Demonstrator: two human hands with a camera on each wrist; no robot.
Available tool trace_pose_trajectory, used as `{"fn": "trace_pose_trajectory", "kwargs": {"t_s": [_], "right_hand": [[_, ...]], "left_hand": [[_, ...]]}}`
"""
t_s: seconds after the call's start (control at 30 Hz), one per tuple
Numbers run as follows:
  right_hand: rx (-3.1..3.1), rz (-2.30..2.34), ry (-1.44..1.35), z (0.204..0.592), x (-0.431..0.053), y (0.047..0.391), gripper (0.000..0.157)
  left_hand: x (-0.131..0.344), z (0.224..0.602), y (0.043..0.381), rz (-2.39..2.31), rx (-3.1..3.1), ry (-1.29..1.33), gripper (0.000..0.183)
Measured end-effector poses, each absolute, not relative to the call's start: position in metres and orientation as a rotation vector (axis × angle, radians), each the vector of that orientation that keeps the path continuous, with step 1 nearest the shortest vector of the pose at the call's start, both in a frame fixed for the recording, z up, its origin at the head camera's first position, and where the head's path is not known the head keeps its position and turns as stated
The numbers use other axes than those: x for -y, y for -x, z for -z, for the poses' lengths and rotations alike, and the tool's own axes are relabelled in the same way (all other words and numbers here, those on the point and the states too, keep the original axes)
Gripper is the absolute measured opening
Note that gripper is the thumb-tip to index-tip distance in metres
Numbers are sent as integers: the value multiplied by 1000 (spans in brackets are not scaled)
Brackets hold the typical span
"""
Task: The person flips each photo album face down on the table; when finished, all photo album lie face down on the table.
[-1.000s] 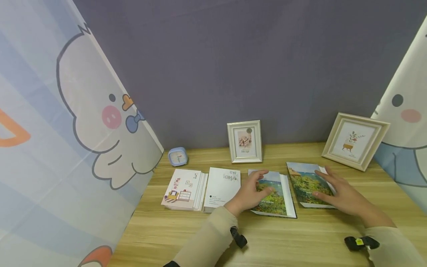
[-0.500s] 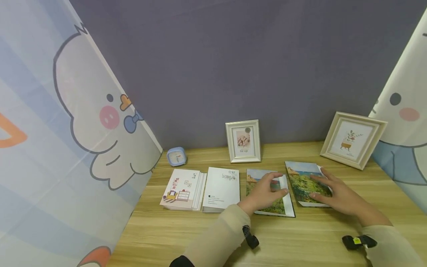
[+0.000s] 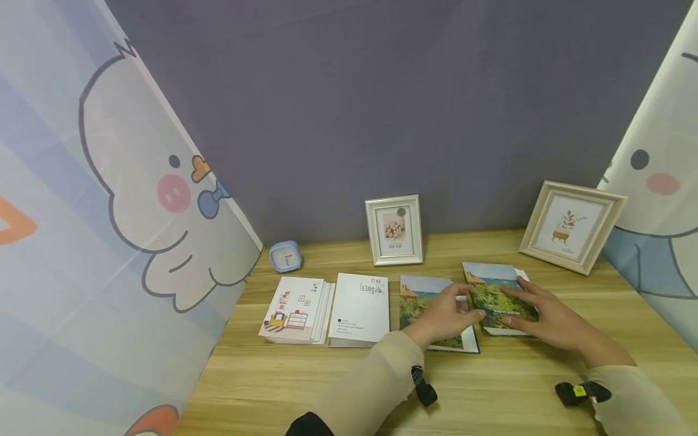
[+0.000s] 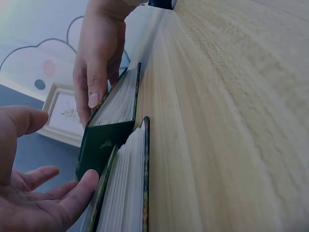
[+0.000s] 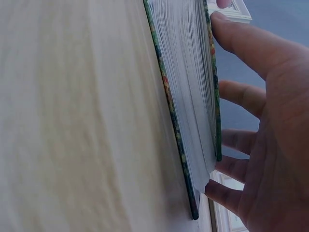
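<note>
Two photo albums with a painted seaside-garden cover lie side by side on the wooden table. My right hand (image 3: 551,318) rests on the right-hand album (image 3: 498,297), its thumb and fingers spread over the cover. In the right wrist view, the fingers (image 5: 236,99) lie along that album's top cover, the lowest ones by its page edges. My left hand (image 3: 444,312) is over the other album (image 3: 420,297), its fingertips reaching the gap between the two. The left wrist view shows its fingers (image 4: 79,193) loosely bent close to the right-hand album's dark green spine (image 4: 104,147).
Left of the albums lie a white album (image 3: 360,309) with dark lettering and a white album (image 3: 291,309) with a furniture drawing. Behind stand a small blue clock (image 3: 286,257) and two picture frames, one silvery (image 3: 395,257) and one cream (image 3: 556,259). A grey curtain (image 3: 382,109) backs the table.
My left hand has moved right across its album, up to the edge facing the other one. My right hand stays on the right-hand album, with its fingers barely shifted.
</note>
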State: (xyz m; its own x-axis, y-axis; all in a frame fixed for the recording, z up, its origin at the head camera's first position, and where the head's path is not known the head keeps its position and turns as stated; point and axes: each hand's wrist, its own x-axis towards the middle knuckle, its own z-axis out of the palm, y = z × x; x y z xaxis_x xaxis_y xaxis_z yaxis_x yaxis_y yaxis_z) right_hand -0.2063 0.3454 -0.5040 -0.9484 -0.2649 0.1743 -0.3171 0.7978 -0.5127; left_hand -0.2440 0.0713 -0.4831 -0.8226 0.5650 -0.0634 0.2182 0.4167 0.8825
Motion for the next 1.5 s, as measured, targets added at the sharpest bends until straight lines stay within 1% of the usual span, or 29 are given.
{"fn": "trace_pose_trajectory", "kwargs": {"t_s": [0.23, 0.63, 0.93, 1.17, 1.5], "right_hand": [[2895, -855, -473, 505, -345, 208, 73], [2893, -830, -487, 505, -343, 208, 74], [2884, -804, -492, 505, -343, 209, 74], [2881, -802, -489, 506, -343, 208, 74], [2889, -863, -470, 502, -342, 204, 74]], "left_hand": [[-82, 483, 243, -1292, -2360, -618, 63], [-95, 480, 243, -1140, -2427, -471, 79], [-103, 479, 241, -1068, -2517, -385, 73], [-106, 482, 241, -1167, -2490, -330, 75], [-104, 487, 242, -1338, -2396, -346, 69]]}}
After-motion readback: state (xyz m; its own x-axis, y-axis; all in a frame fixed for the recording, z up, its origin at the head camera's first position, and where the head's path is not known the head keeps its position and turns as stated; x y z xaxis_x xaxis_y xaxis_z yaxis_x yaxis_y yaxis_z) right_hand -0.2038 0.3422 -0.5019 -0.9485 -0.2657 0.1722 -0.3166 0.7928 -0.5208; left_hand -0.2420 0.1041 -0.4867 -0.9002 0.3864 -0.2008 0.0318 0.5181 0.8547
